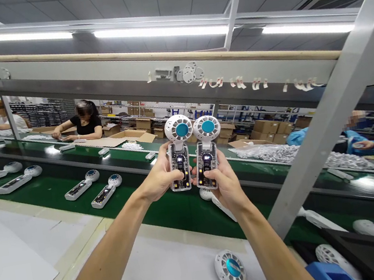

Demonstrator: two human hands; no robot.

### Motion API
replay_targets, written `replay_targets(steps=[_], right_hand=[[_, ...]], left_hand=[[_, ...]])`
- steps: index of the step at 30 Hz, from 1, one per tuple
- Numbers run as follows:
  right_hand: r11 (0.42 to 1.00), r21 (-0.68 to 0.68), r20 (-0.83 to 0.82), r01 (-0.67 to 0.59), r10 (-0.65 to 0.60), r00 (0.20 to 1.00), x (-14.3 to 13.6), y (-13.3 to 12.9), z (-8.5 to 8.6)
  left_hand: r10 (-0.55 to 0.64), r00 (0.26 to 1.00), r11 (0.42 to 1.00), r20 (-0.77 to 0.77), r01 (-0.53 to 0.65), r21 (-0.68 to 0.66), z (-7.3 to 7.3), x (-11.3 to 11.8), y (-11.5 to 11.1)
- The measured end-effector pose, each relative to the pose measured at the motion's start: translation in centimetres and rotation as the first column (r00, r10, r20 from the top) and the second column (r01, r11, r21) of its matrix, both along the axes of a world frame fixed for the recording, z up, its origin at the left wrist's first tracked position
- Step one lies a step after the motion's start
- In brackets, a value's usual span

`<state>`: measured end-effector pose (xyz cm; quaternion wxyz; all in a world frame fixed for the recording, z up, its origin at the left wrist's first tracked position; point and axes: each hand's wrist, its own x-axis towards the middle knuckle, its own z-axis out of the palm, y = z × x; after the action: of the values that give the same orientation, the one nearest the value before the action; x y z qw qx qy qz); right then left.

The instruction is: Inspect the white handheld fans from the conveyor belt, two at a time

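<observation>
Two small white fans with blue centres are held up side by side, upright, over the green conveyor belt. My left hand (160,178) is closed on the left fan (178,129), its thumb on the dark, transparent-cased handle. Around the handle of the right fan (206,129) my right hand (228,181) is closed in the same way, thumb on the front. Small lights glow on both handles. Behind my right hand, another white fan (224,206) lies on the belt. A further fan (231,270) rests on the white worktop below.
Several fans lie on the green belt (156,213) at left. A slanted metal post (323,104) stands at right, near a blue bin (331,274) and black trays. Across the belt are people, cartons and a heap of white parts (274,151). White sheets (11,267) cover the left worktop.
</observation>
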<state>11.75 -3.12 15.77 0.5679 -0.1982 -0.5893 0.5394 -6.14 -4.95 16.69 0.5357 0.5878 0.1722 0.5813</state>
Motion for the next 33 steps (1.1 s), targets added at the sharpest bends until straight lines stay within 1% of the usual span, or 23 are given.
replay_targets(steps=[5, 9, 13, 19, 24, 30, 33], right_hand=[[1.0, -0.023, -0.006, -0.002, 0.001, 1.0, -0.12, -0.08, 0.0], [0.999, -0.053, -0.036, 0.003, -0.004, 0.999, -0.06, -0.17, 0.04], [0.999, -0.044, -0.01, 0.026, -0.027, 1.0, 0.1, 0.12, -0.1], [0.998, -0.053, -0.001, 0.018, -0.019, 1.0, 0.11, 0.5, -0.17], [0.999, -0.05, 0.018, 0.008, -0.007, 1.0, 0.15, 0.36, -0.09], [1.0, -0.025, 0.036, 0.01, -0.009, 0.999, 0.36, 0.76, -0.48], [0.999, -0.035, 0.033, 0.019, -0.018, 0.999, 0.34, 0.78, -0.48]], left_hand=[[-0.021, 0.998, 0.999, 0.058, 0.023, -0.028, -0.29, 0.49, 0.12], [-0.027, 0.997, 0.998, 0.074, 0.032, -0.056, -0.32, 0.81, 0.13], [-0.02, 0.995, 0.997, 0.098, 0.028, -0.076, -0.23, 0.9, 0.01], [-0.014, 0.995, 0.997, 0.099, 0.022, -0.077, -0.43, 0.82, 0.07], [-0.036, 0.993, 0.997, 0.112, 0.044, -0.063, -0.64, 0.85, 0.17], [-0.025, 0.992, 0.995, 0.126, 0.037, -0.093, -0.51, 0.95, 0.13], [-0.024, 0.995, 0.995, 0.1, 0.034, -0.098, -0.43, 0.83, 0.06]])
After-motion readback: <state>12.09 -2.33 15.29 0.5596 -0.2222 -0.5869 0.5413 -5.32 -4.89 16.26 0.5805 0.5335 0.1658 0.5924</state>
